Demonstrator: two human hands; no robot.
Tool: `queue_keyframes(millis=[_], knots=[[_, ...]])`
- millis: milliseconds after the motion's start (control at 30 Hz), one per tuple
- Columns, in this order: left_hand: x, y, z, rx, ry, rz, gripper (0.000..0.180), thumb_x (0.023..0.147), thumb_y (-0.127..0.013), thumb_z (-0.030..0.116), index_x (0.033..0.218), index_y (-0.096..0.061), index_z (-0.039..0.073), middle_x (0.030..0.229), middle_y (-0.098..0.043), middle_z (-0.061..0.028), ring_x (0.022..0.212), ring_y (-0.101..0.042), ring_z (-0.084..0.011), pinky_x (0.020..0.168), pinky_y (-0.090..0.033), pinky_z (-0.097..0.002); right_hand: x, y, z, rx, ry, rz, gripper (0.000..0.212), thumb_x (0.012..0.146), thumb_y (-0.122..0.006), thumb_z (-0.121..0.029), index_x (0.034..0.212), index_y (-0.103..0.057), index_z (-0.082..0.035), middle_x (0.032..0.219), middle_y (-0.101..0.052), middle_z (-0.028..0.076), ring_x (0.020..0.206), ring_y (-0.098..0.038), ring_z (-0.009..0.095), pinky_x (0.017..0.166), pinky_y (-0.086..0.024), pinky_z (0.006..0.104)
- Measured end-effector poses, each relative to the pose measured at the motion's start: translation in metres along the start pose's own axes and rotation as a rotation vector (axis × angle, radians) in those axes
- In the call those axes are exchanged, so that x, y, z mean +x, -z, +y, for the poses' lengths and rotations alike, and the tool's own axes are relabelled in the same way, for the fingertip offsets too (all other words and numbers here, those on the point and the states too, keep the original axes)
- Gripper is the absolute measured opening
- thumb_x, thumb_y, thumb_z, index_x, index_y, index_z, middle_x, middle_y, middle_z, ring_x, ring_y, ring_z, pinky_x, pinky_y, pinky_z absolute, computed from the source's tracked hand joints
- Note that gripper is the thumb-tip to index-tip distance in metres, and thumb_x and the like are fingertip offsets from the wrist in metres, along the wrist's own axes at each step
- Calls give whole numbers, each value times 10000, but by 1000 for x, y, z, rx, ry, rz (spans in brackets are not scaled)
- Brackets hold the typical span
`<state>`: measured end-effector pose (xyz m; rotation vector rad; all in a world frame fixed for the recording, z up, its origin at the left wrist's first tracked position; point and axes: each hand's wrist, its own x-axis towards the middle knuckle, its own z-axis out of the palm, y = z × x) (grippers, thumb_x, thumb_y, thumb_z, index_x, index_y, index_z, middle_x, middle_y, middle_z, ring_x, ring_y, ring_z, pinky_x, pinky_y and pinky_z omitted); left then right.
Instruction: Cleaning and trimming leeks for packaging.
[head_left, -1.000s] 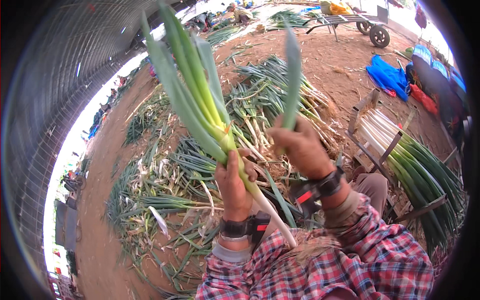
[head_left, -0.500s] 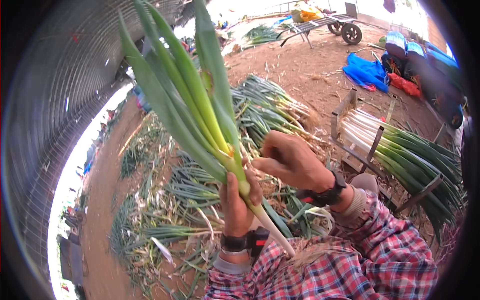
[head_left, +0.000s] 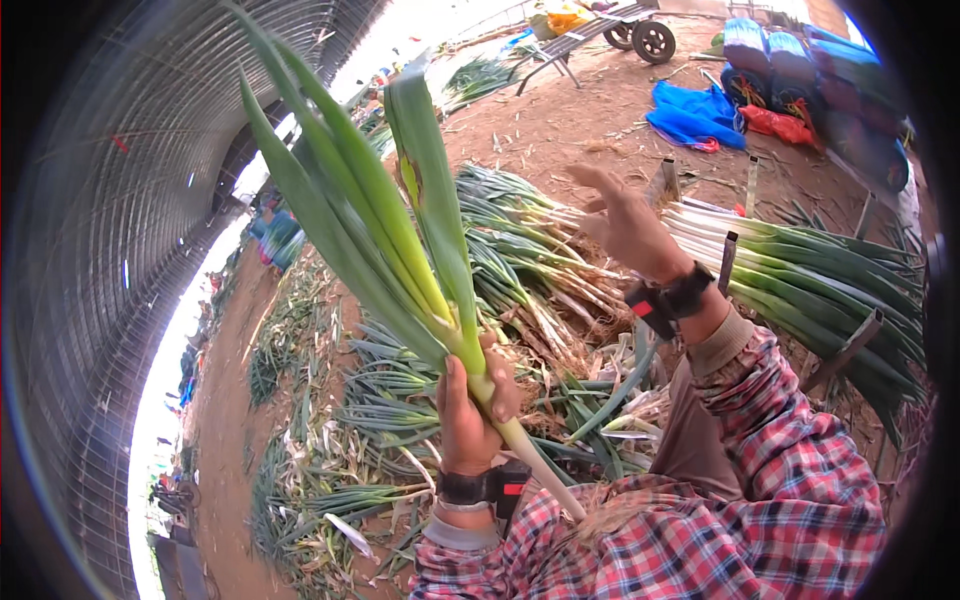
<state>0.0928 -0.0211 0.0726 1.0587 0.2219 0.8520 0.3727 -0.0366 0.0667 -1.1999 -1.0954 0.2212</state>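
Note:
A thick large green onion (head_left: 466, 340) is gripped around its stalk by my left hand (head_left: 470, 415). Its broad leaves fan up and to the left, and one leaf has a brown, torn spot. The pale lower end slants down toward my plaid shirt, with dry roots against the cloth. My right hand (head_left: 630, 225) is off the stalk, raised to the right with its fingers spread and nothing in them. Just beyond that hand, a metal rack (head_left: 728, 262) holds a stack of cleaned green onions (head_left: 800, 270), white ends toward the left.
Unpeeled green onions (head_left: 530, 250) lie piled ahead of me. Stripped leaves (head_left: 330, 450) litter the ground at left. Farther off are a wheeled cart (head_left: 590, 40), a blue sheet (head_left: 697, 115), a red bag (head_left: 778, 126) and packed bundles (head_left: 770, 65). A ribbed curved wall (head_left: 130, 200) rises at left.
My right hand has left the onion stalk and moved up and right, its bent fingers now spread. My left hand keeps its hold. The view has shifted slightly to the right.

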Motion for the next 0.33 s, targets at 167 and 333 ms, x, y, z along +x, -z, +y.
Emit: queue_keyframes(millis=[167,333], knots=[[43,-23,-8,226,44,3,417,1003,-448,326,1272,-474,9,826,-532,-18,538,-419,-70,449,-349,-221,-28,39,-37,-328,250,-91,673,741,-680,-31,1363,-424,-35,1340,-471,213,1242,-468,352,1041,-388,407],[87,-55,-25,514,177,-241,572,886,-655,211,1356,-402,7,868,-539,-15,588,-483,-69,484,-436,-250,-20,52,-69,-771,883,-231,688,735,-719,-147,1373,-467,-196,1419,-414,134,1338,-376,324,1110,-303,497]])
